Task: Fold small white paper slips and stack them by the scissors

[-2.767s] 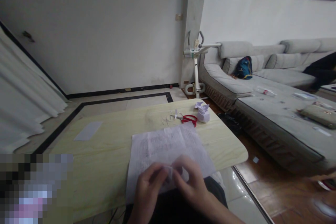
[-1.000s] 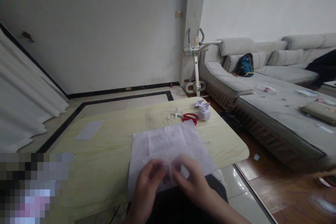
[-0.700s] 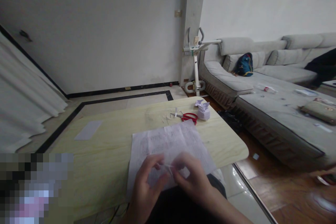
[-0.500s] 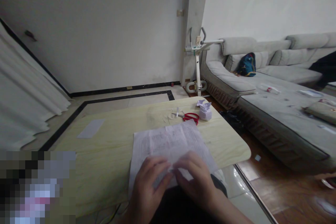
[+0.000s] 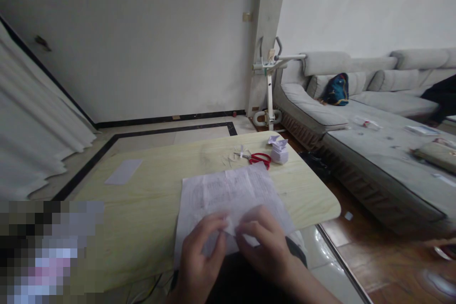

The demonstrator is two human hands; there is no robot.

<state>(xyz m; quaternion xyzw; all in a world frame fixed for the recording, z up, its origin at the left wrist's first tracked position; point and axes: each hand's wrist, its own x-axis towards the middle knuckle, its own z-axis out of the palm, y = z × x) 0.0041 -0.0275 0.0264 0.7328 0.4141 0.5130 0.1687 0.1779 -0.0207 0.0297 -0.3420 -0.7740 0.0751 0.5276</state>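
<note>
A creased sheet of printed paper (image 5: 228, 190) lies on the table, its near edge reaching toward my lap. Just above that edge, my right hand (image 5: 265, 240) pinches a small white piece of paper (image 5: 231, 226) between thumb and fingers. Facing it, my left hand (image 5: 204, 244) has its thumb and index finger at the other side of the small piece. Blur and pale-on-pale colour make the shape of this piece hard to read. Beyond the sheet rest red-handled scissors (image 5: 260, 159) with thin paper scraps (image 5: 231, 157) around the blades.
Folded white paper shapes (image 5: 280, 152) stand by the table's far right corner. A white paper strip (image 5: 124, 172) lies on the left of the pale wooden table (image 5: 149, 228). A grey sofa (image 5: 377, 152) with a blue bag (image 5: 337, 89) and white exercise equipment (image 5: 270, 90) are beyond.
My left fingertips have drawn slightly left, away from my right ones, so a little more of the small white piece shows between them. The sheet and scissors have stayed put.
</note>
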